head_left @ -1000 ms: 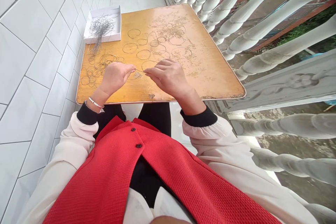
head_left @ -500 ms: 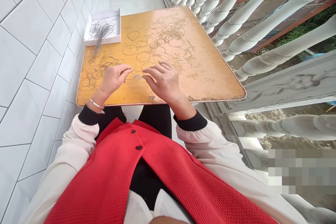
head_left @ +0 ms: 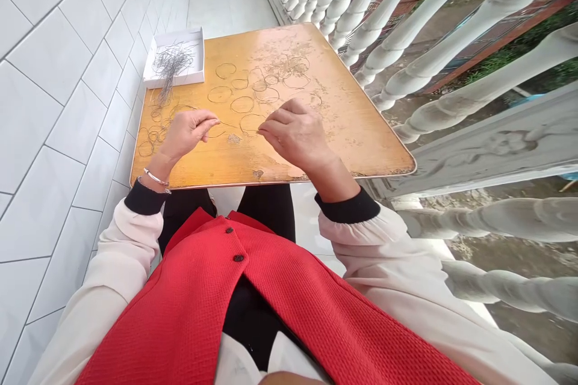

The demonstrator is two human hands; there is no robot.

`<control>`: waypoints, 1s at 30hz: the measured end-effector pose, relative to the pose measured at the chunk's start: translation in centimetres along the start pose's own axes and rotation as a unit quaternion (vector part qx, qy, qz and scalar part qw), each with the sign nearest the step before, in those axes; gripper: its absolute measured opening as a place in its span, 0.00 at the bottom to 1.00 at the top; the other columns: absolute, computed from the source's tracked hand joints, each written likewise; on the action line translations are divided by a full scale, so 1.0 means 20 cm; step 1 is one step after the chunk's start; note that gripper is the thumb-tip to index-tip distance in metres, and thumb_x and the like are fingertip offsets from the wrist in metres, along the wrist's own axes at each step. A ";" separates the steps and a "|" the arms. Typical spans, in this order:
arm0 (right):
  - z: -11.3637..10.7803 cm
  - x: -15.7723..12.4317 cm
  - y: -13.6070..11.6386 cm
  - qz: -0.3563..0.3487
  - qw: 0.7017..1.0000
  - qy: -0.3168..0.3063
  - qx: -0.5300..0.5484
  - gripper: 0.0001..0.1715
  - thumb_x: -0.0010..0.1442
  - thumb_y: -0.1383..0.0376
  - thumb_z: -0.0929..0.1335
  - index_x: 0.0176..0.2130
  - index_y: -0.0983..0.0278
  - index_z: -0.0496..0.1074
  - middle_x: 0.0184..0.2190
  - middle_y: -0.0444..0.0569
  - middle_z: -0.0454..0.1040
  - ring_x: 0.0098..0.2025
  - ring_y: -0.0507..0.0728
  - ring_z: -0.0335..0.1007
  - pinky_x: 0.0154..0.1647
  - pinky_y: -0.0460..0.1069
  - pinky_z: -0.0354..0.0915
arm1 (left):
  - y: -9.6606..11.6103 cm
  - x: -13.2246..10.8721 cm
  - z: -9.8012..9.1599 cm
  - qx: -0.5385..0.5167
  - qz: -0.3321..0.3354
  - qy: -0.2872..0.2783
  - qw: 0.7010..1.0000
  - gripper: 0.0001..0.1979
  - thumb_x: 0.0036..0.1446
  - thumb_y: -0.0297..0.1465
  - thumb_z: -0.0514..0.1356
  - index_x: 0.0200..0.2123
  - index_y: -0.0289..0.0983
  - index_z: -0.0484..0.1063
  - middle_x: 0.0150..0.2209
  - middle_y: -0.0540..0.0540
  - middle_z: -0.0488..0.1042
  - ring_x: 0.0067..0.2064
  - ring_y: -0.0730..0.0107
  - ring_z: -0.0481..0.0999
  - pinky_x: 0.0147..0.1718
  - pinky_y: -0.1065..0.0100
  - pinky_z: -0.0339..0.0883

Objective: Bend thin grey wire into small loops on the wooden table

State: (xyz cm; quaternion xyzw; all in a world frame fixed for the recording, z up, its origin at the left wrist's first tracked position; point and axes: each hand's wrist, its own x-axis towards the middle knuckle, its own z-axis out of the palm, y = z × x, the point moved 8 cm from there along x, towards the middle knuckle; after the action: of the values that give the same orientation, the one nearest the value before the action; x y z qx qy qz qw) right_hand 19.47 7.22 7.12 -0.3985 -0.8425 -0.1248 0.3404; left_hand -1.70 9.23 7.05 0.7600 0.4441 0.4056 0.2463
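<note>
My left hand (head_left: 189,132) is closed in a pinch above the near left part of the table, holding a thin dark wire (head_left: 228,125) at its fingertips. The wire stretches rightward toward my right hand (head_left: 295,132), whose thumb and fingers are pinched together around its other end. That end is very fine and mostly hidden by the fingers. Beyond my hands, several wire rings (head_left: 242,104) lie flat on the wooden table (head_left: 212,168). Smaller rings (head_left: 151,138) lie bunched to the left of my left hand.
A shallow white box (head_left: 189,78) at the table's far left corner holds a tangle of loose wires (head_left: 172,63), some hanging over its front wall. A white tiled wall (head_left: 67,108) runs along the left. White balusters (head_left: 410,78) stand along the right.
My right hand has moved right, away from my left hand, and its fingers have gone from spread to pinched. My left hand has shifted slightly left, still pinching. The view has tilted a little.
</note>
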 end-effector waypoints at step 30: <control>0.30 -0.12 0.05 0.377 0.809 0.136 0.429 0.17 0.62 0.54 0.72 0.29 0.62 0.70 0.21 0.39 0.73 0.19 0.47 0.71 0.22 0.43 0.65 | -0.14 -0.12 0.30 -0.547 -0.273 0.119 0.782 0.16 0.68 0.42 0.59 0.34 0.37 0.76 0.39 0.47 0.82 0.37 0.77 0.80 0.32 0.76 0.66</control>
State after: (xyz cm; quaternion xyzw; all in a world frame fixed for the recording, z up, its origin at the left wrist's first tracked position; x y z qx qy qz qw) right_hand 18.44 9.39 1.09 -0.4770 -0.5386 0.3347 0.6086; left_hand 1.32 8.39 0.85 0.2901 0.3620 0.5836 0.6665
